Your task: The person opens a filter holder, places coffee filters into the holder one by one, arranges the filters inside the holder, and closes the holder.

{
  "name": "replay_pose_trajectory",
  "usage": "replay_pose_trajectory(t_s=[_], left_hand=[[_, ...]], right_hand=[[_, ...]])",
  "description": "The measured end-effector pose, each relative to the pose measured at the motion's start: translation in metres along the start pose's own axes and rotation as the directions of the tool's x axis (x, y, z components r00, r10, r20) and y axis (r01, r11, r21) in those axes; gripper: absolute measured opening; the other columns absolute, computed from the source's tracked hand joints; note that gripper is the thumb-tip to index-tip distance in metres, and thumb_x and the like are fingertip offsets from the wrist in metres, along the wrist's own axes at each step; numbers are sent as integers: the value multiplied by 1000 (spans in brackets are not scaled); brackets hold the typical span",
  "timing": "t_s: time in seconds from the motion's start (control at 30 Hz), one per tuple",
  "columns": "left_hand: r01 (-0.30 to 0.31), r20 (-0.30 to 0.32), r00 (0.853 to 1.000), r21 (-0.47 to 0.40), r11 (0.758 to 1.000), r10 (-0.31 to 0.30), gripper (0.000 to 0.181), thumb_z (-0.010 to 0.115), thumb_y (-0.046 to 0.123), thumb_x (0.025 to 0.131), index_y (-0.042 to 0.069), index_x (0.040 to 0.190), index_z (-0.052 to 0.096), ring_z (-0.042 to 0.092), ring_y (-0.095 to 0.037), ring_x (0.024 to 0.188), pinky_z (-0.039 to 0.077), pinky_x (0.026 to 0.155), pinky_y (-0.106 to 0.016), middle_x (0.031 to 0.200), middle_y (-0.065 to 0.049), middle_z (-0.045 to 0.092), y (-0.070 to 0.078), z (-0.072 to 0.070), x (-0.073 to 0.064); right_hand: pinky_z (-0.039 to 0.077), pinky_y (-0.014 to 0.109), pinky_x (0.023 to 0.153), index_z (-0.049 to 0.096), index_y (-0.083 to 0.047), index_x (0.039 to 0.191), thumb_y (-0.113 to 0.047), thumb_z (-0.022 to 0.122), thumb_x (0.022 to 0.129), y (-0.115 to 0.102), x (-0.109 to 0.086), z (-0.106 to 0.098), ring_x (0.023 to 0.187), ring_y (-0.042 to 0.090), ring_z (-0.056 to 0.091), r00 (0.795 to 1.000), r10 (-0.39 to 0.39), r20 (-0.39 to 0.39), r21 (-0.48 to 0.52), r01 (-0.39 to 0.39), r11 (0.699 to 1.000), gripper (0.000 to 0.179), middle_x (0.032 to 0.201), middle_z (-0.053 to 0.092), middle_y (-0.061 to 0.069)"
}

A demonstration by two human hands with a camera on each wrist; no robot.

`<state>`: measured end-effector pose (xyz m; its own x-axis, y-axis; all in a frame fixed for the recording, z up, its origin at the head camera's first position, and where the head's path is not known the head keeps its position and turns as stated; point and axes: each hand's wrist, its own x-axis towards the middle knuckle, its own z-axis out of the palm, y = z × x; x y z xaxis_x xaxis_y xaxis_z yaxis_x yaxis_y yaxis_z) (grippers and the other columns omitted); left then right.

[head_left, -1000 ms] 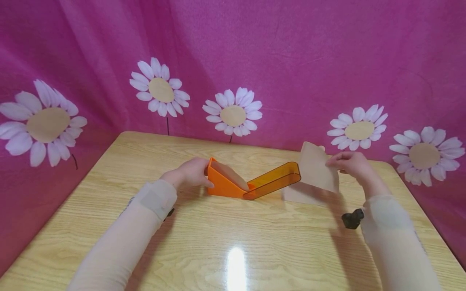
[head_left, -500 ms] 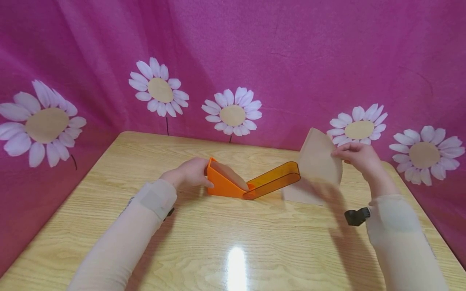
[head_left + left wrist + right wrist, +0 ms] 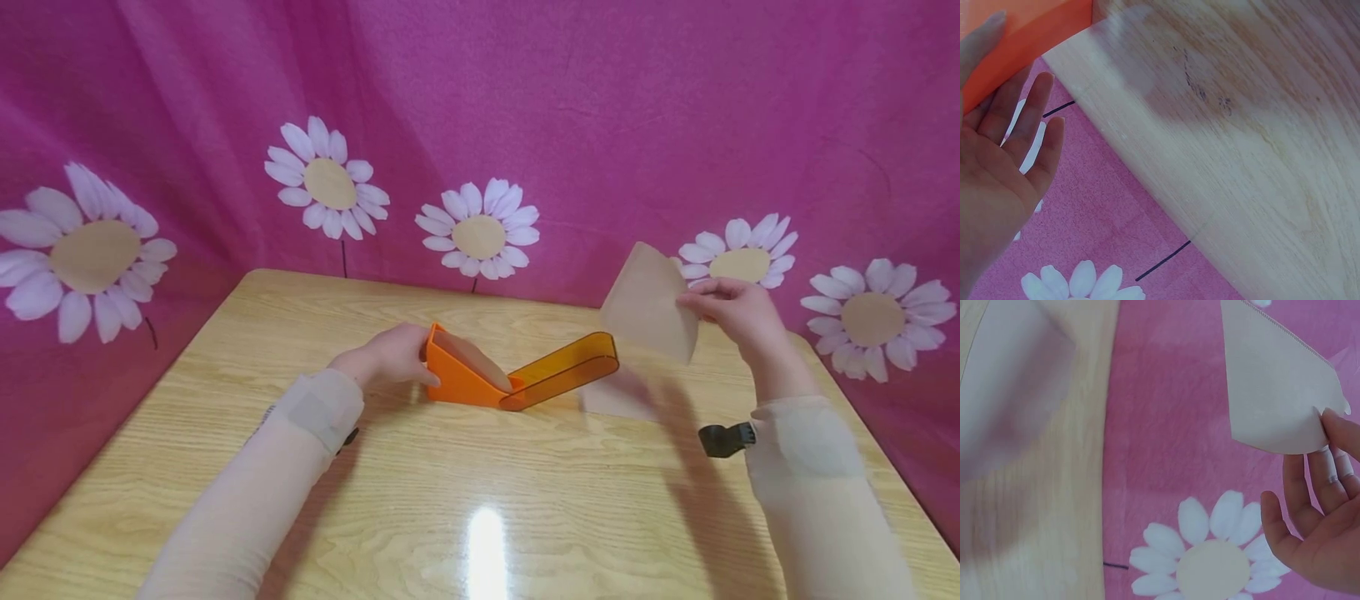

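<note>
In the head view my left hand (image 3: 390, 357) grips the tall left end of an orange coffee filter holder (image 3: 461, 379), thumb on its near side. Brown paper filters (image 3: 472, 358) show inside its sloping top. The holder's see-through amber lid (image 3: 566, 371) is swung open to the right. My right hand (image 3: 738, 317) pinches a paper coffee filter (image 3: 648, 304) by its edge, raised above the table. The right wrist view shows this filter's crimped seam and my thumb against its corner. Another paper filter (image 3: 618, 396) lies flat on the table, partly behind the lid.
The wooden table (image 3: 420, 500) has a bright light reflection near its front. A pink cloth (image 3: 600, 125) with large white daisies hangs behind the table and along both sides. A black wrist camera (image 3: 726, 440) sticks out from the right sleeve.
My right hand has lifted the coffee filter up off the table, uncovering more of the filter lying beneath, then moved slightly left. The left hand and the holder have stayed in place.
</note>
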<state>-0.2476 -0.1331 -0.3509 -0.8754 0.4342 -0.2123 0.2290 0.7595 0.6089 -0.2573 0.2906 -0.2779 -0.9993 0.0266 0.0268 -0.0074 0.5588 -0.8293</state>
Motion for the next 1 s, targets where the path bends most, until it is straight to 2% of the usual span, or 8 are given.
replay_pose_trajectory(t_s=[0.1,0.23,0.4,0.5,0.73,0.93,1.0], left_hand=[[11,3,1000,-17,1000,-11,43,75,13,78,13,118,59,56,-19,100,40,103,-40,109,1,65,0,1,0],[12,5,1000,-19,1000,-12,44,75,13,79,13,119,58,56,-19,99,40,103,-41,109,1,65,-1,2,0],[3,3,1000,6,1000,-3,45,75,14,78,13,119,58,57,-19,102,41,102,-41,111,0,65,-1,0,0],[-8,4,1000,25,1000,8,46,75,15,78,12,120,58,57,-20,103,41,102,-41,112,-1,65,0,-1,0],[-14,5,1000,19,1000,14,45,75,15,78,12,120,58,57,-20,105,41,102,-42,113,-1,65,0,-1,-1],[-16,0,1000,26,1000,16,45,75,15,78,11,120,58,57,-20,106,40,103,-42,113,-1,65,-1,-1,-1],[-19,-1,1000,30,999,19,45,75,15,78,11,120,58,57,-21,106,40,103,-42,113,-2,65,0,-1,-1]], right_hand=[[46,9,66,64,-36,77,-30,68,85,-6,0,4,72,-6,52,1000,-12,3,32,12,999,11,73,56,-26],[45,13,65,64,-37,77,-31,68,85,-14,0,6,72,0,49,1000,-19,-11,24,19,1000,11,73,54,-24],[41,17,72,62,-40,78,-37,66,86,-25,-2,8,84,1,45,1000,-15,-26,-17,14,1000,9,82,52,-27],[38,22,78,62,-39,79,-37,66,85,-34,-6,12,89,2,44,999,-28,-32,-3,28,1000,8,84,52,-26],[34,28,84,61,-39,75,-35,70,83,-55,-12,29,93,5,43,994,-89,-62,18,90,996,12,80,54,-24],[37,29,83,65,-28,83,-29,69,85,-71,-18,44,92,6,45,992,-125,-30,8,125,992,4,83,54,-21],[37,31,86,65,-24,85,-31,69,84,-76,-21,49,94,8,47,993,-116,-19,5,116,993,8,81,56,-22]])
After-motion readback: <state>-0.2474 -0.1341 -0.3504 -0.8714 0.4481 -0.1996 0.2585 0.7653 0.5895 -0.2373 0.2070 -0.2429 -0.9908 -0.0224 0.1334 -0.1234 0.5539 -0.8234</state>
